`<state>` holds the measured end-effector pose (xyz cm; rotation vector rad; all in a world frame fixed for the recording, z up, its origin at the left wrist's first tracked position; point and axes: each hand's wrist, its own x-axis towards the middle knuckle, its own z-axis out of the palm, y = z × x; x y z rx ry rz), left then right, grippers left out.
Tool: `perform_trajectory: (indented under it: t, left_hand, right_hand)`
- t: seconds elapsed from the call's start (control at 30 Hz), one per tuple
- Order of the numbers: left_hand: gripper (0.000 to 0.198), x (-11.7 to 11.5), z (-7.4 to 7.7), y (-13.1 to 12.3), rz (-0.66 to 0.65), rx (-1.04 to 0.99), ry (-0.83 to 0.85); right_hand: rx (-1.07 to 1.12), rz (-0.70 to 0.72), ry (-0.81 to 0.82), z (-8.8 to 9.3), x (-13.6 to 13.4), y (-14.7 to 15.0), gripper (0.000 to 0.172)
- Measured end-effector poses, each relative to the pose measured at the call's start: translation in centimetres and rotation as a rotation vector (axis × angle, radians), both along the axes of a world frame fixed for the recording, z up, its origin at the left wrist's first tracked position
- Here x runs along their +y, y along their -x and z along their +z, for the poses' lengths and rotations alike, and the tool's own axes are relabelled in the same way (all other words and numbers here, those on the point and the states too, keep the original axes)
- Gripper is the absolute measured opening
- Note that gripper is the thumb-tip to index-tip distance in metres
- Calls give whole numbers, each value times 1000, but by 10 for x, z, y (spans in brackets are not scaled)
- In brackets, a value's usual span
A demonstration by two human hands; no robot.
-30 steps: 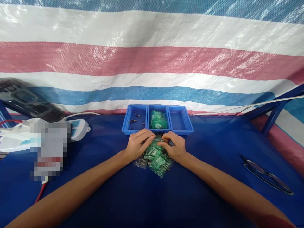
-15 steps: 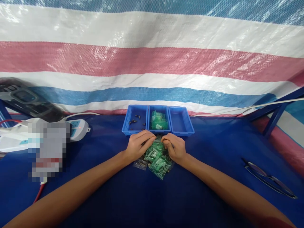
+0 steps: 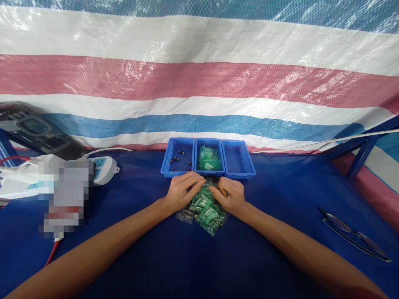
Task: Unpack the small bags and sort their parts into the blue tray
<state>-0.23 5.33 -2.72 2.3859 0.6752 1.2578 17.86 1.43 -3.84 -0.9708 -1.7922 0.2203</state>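
Both hands are low centre of frame, side by side on the pile of green packets, which lies on the blue table cover just below the blue tray. The left hand is curled, fingertips pinched into the upper left edge of the pile. The right hand is also curled, thumb and fingers closed on the upper right edge. It looks like one packet is held between the two hands, but that's too small to confirm. The tray has three compartments: black screws in the left one, more green packets in the middle one. One clear bag with dark parts sticks out at the lower left of the pile, half under the left wrist. Risks as I read it: the packets are slick and loosely heaped, so pulling one could drag its neighbours and slide the pile towards the near edge. If a packet is pulled apart between the two hands, small parts could scatter on the dark cover and be hard to spot. The knuckles are almost touching the tray's front rim, so a nudge would jolt the screws. The clear bag could get swept off by the left forearm. The glasses at lower right and the power strip at mid left are well apart from the hands.
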Motion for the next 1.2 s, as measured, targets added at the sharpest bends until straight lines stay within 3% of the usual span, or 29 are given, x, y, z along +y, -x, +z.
perform_trajectory:
  t: [1.2]
  left_hand:
    - [8, 0, -3, 0, 40, 30, -47]
  right_hand:
    - [10, -18, -121, -4, 2, 1, 51]
